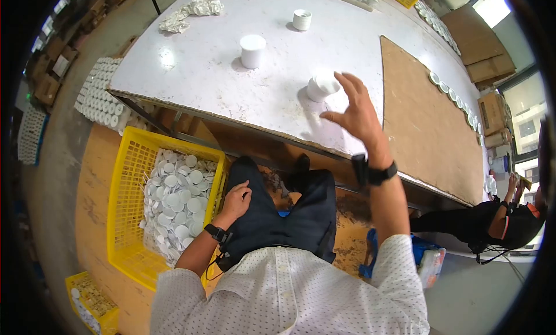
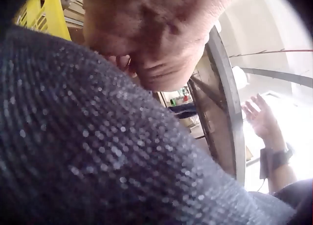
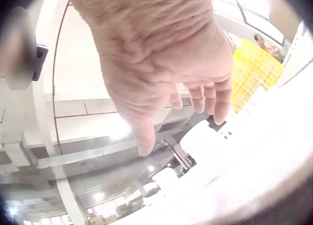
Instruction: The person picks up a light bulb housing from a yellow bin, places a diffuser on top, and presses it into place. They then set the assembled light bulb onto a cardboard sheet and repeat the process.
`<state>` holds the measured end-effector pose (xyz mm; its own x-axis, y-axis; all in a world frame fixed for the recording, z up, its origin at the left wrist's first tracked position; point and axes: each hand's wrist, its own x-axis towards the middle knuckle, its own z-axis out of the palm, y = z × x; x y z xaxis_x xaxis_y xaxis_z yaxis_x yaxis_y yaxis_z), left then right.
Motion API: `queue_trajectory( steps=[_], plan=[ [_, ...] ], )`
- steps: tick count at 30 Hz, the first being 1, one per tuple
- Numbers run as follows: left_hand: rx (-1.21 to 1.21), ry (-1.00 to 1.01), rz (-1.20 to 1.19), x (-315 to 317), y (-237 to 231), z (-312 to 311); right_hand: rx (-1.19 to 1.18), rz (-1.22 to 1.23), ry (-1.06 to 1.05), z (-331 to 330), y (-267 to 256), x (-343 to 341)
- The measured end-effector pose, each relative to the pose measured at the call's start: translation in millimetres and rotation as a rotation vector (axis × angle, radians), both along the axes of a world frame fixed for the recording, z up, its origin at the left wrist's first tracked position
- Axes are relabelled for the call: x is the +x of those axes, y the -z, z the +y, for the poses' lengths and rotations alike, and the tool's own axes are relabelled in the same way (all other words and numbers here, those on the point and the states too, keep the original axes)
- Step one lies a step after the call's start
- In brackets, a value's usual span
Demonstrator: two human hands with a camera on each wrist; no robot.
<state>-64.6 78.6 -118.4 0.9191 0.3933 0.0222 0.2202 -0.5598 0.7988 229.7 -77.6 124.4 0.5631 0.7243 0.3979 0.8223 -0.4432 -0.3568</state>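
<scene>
Dotted shirt (image 1: 246,294) nearest; left hand (image 1: 236,200) loose on thigh (image 1: 265,210), right hand (image 1: 359,113) spread beside white cup (image 1: 319,89) (upright, long axis vertical).

some crumpled whitish wrapping (image 1: 205,7) on the far left of the white table (image 1: 185,71); big brown sheet (image 1: 428,126) flat across its right side; cardboard box (image 1: 480,42) past that; somebody in black (image 1: 518,228) off right

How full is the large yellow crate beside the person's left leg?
Partly full: white discs lie heaped inside the large yellow crate, while bare mesh wall shows above them. Their depth is hidden.
</scene>
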Motion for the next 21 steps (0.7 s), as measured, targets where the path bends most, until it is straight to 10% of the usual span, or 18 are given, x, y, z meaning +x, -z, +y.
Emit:
queue_trajectory(
  steps=[6,21],
  plan=[
    [-0.034,-0.030,0.029,0,5,5,-0.437,0.170,-0.117,37,-15,44],
    [-0.134,-0.084,-0.047,-3,15,10,-0.525,0.143,-0.054,56,-15,49]
  ],
)
